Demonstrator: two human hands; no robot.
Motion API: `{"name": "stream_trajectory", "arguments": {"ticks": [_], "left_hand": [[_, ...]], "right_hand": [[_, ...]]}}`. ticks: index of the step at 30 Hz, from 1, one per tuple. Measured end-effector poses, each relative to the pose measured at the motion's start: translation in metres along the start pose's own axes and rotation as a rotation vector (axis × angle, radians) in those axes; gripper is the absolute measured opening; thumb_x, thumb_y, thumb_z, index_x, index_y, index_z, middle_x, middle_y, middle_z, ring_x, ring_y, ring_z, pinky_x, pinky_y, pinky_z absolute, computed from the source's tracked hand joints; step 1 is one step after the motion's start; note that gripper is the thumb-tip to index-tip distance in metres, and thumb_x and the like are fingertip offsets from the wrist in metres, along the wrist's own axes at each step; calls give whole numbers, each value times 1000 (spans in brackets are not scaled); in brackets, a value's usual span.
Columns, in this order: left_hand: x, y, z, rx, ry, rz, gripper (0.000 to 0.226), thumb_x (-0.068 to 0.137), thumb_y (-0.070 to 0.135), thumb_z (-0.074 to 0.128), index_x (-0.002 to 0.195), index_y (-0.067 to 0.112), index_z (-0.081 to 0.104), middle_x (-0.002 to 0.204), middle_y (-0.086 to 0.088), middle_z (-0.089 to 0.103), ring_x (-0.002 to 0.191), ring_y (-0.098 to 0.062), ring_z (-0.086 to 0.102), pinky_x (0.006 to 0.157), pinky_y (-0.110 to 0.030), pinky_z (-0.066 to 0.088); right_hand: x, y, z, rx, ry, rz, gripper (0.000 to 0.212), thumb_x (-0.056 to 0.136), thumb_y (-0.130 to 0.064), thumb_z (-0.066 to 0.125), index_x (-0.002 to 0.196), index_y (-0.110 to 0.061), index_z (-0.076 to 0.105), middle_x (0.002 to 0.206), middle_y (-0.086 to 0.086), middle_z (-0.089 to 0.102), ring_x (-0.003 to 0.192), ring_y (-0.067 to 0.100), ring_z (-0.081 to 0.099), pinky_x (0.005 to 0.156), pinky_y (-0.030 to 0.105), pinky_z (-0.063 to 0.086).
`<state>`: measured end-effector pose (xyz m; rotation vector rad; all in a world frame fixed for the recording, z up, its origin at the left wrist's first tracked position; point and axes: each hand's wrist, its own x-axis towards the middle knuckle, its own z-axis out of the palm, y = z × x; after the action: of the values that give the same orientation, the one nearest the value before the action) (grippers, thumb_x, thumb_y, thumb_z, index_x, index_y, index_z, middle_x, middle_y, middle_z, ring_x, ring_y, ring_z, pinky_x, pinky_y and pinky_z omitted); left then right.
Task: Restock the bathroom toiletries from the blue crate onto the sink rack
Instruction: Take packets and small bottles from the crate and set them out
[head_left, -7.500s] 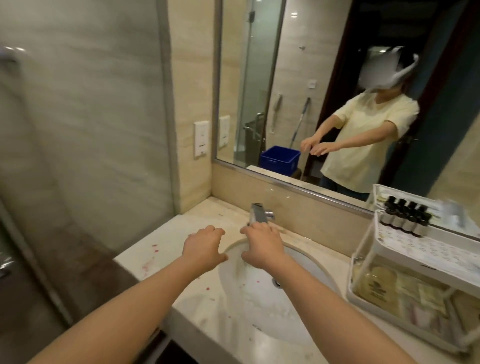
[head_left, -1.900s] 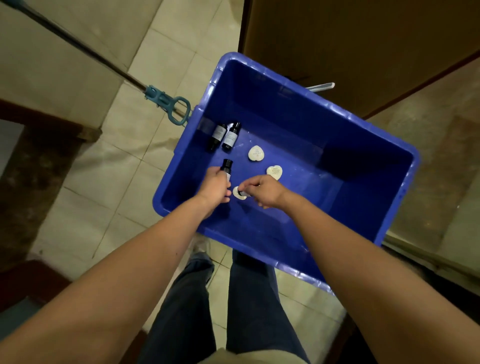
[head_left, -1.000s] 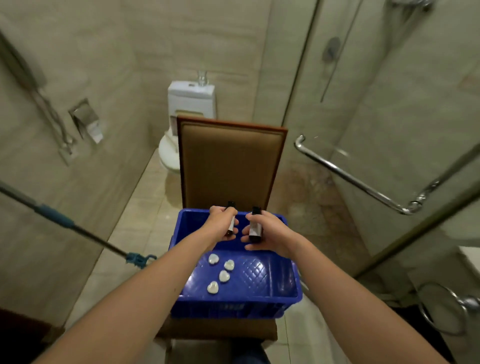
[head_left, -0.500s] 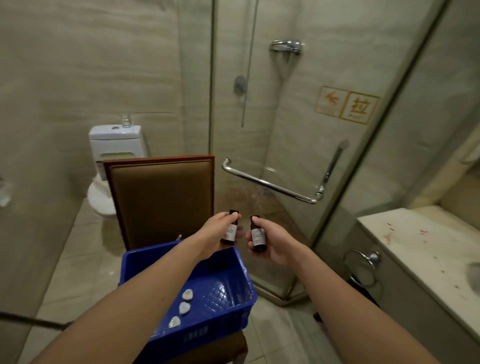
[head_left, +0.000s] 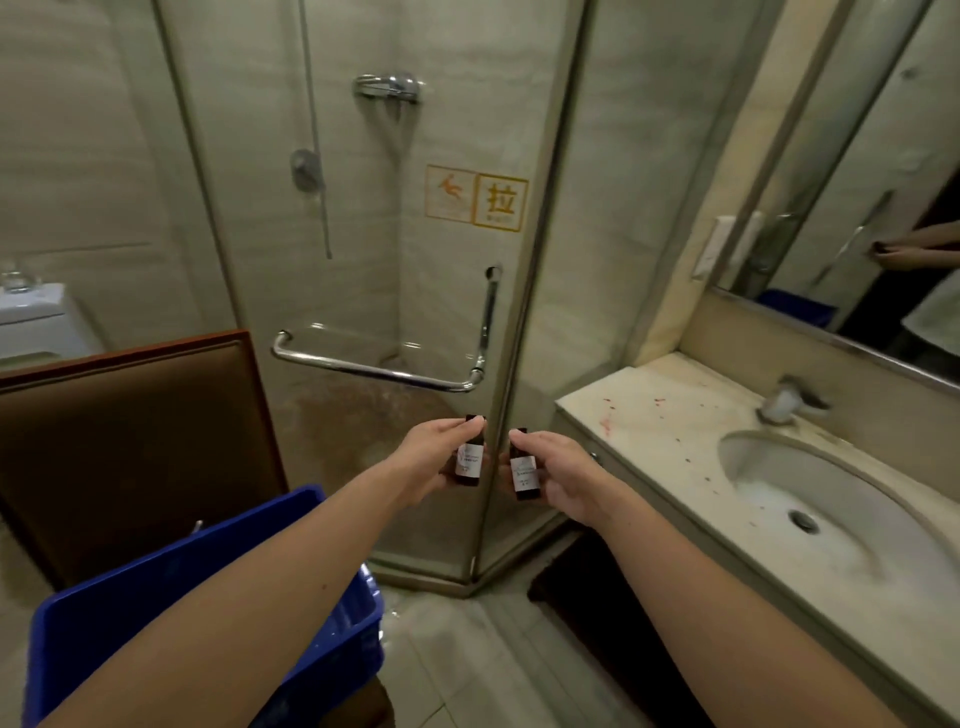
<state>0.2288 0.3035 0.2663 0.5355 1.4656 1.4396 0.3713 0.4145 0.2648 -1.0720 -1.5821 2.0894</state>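
My left hand (head_left: 431, 457) holds a small dark bottle with a white label (head_left: 469, 458) upright. My right hand (head_left: 561, 475) grips a second small dark labelled bottle (head_left: 523, 470) beside it. Both hands hover at mid-frame, in front of the glass shower door. The blue crate (head_left: 104, 618) sits at the lower left on a brown chair, partly hidden by my left forearm. The sink (head_left: 810, 499) is set in the marble counter (head_left: 649, 415) at right. The sink rack is out of view.
A brown padded chair back (head_left: 130, 441) stands behind the crate. The glass shower enclosure has a chrome handle bar (head_left: 374, 369). A faucet (head_left: 784, 402) and a mirror (head_left: 872, 208) are at right. A toilet tank (head_left: 36, 317) shows at far left.
My view has swung right from the crate toward the sink counter. Both hands carry the bottles along at the same height; the crate has slid to the lower left.
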Motion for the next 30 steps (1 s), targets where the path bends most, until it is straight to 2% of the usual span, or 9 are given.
{"name": "stream_trajectory", "arguments": {"ticks": [3, 5, 7, 11, 15, 17, 21, 25, 30], "left_hand": [[17, 2, 40, 43, -40, 23, 29, 90, 26, 68, 115, 12, 67, 105, -13, 72, 87, -22, 70, 65, -33, 57], [28, 3, 66, 79, -64, 44, 30, 88, 24, 70, 114, 10, 68, 104, -14, 72, 87, -24, 69, 64, -33, 56], [39, 4, 90, 113, -74, 66, 27, 86, 25, 73, 110, 13, 71, 97, -9, 75, 81, -20, 70, 60, -30, 55], [62, 8, 139, 163, -108, 105, 14, 81, 24, 78, 93, 22, 73, 87, 0, 77, 73, -11, 72, 58, -24, 55], [84, 18, 188, 165, -187, 114, 29, 81, 17, 78, 109, 14, 71, 99, -5, 75, 90, -17, 72, 82, -32, 58], [93, 22, 212, 180, -224, 114, 34, 81, 15, 77, 113, 11, 68, 106, -8, 74, 98, -21, 70, 90, -37, 55], [107, 28, 259, 243, -303, 138, 27, 79, 17, 79, 105, 17, 71, 95, 0, 76, 87, -11, 72, 74, -24, 57], [118, 33, 300, 317, -386, 161, 28, 77, 17, 81, 104, 17, 73, 100, -1, 75, 93, -12, 72, 80, -27, 58], [130, 38, 351, 403, -508, 180, 26, 73, 15, 84, 97, 17, 75, 90, 3, 76, 88, -11, 73, 73, -25, 59]], "right_hand": [[-12, -11, -43, -26, 10, -33, 15, 89, -20, 70, 95, -8, 64, 81, 6, 71, 72, 17, 69, 59, 30, 56], [-17, -19, -71, -50, 31, -52, 20, 87, -19, 72, 101, -6, 67, 83, 6, 72, 70, 16, 68, 54, 25, 53], [-21, -27, -98, -103, 53, -70, 25, 85, -20, 74, 106, -5, 70, 91, 9, 72, 74, 18, 68, 58, 26, 53], [-24, -44, -153, -214, 64, -90, 18, 82, -18, 77, 99, -13, 73, 93, 6, 75, 82, 19, 71, 78, 34, 57], [-30, -64, -206, -320, 105, -103, 21, 81, -14, 78, 100, -11, 71, 86, 1, 74, 80, 15, 72, 71, 30, 58], [-36, -74, -230, -353, 140, -109, 23, 80, -12, 78, 102, -10, 71, 90, 3, 74, 81, 15, 72, 71, 30, 58], [-50, -89, -273, -411, 208, -113, 27, 80, -11, 78, 106, -10, 69, 97, 7, 74, 89, 18, 72, 80, 35, 60], [-64, -98, -311, -466, 280, -106, 22, 78, -10, 80, 97, -14, 70, 94, 5, 74, 90, 20, 72, 79, 35, 60], [-84, -102, -352, -502, 405, -90, 26, 76, -13, 82, 99, -14, 70, 97, 5, 73, 89, 20, 72, 75, 33, 61]]}}
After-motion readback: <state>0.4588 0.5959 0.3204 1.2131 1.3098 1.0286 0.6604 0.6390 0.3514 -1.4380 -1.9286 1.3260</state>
